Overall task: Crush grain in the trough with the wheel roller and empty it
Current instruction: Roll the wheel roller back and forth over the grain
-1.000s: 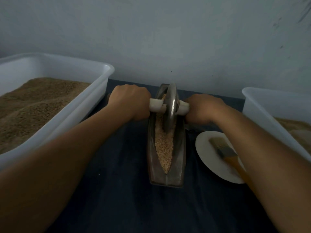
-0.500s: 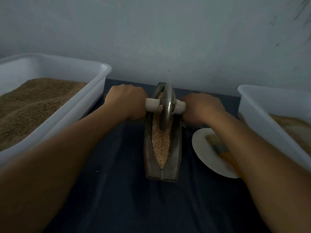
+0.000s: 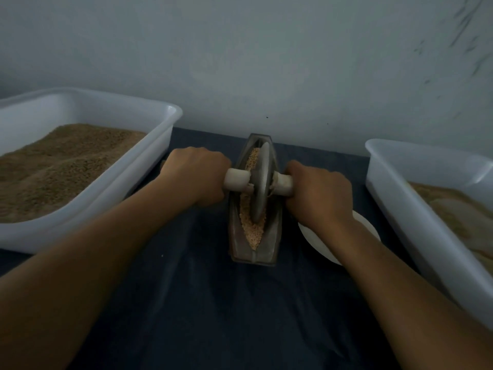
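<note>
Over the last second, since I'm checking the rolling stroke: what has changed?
The grey metal wheel roller came back from the trough's far end toward its middle, both hands coming with it. Left hand and right hand kept their grip on the white handle ends. The right forearm now hides the brush on the white plate. The grain-filled metal trough and the tubs stayed put.

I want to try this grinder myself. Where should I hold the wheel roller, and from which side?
Grip the pale axle handle, not the metal disc of the wheel roller. It sticks out on both sides across the trough, so come from above with one hand per stub, as the left hand and right hand do here.
</note>
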